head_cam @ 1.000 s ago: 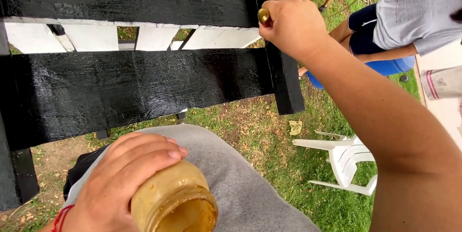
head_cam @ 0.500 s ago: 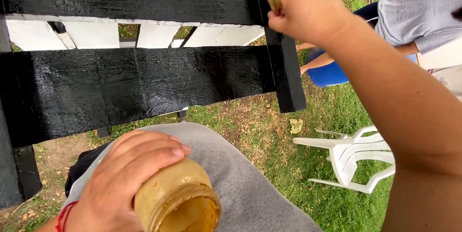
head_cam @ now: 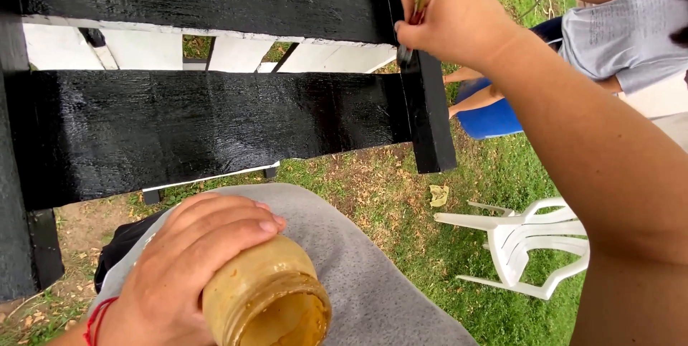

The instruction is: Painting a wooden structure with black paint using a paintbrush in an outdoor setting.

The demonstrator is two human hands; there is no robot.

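Observation:
My right hand grips a thin brush with a yellowish handle, its dark tip against the black upright post of a wooden slatted frame. Wide boards of the frame are glossy black; white slats show behind them. My left hand wraps around an open, paint-smeared yellowish glass jar, tilted and resting on my grey-clad knee.
Grass and bare dirt lie below. A white plastic chair lies tipped over at the right. Another person in a grey shirt sits beyond, by a blue object. A dark bag lies beside my knee.
My right hand has shifted a little down the post, turning so that more of the brush shows. The left hand and jar have stayed on my knee.

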